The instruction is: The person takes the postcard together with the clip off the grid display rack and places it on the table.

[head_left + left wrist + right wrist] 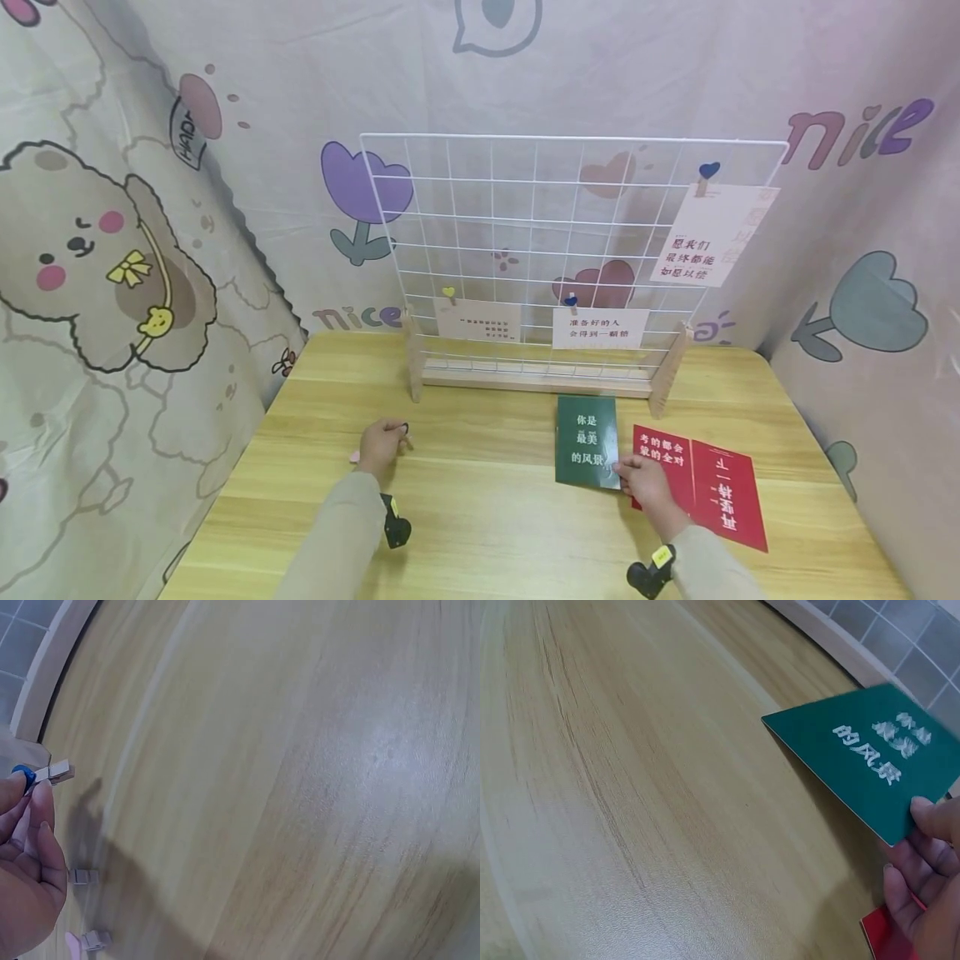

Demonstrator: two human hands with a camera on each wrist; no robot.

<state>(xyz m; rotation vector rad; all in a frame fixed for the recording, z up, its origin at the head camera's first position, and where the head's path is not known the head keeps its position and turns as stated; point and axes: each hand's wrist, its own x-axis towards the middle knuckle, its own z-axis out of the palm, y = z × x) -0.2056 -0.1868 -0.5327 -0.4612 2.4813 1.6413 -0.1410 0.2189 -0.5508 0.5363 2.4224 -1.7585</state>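
Note:
My left hand [381, 450] pinches a small wooden clothespin [56, 772] by its end with a blue decoration. Below that hand in the left wrist view, two more clothespins lie on the table, one with a pink ornament [73, 945]. Between thumb and fingers, my right hand [647, 487] grips the lower right corner of a green card [583, 442] with white Chinese characters. The green card is lifted at a tilt above the wood, as the right wrist view shows. Under and beside the right hand lie red cards [727, 492] with white characters.
A white wire grid [513, 221] stands on a wooden base [536, 379] at the table's back. Clipped to it are a large white card [708, 237] at upper right and two small cards [600, 327] low down. Printed cloth [247, 50] hangs around the wooden table [480, 533].

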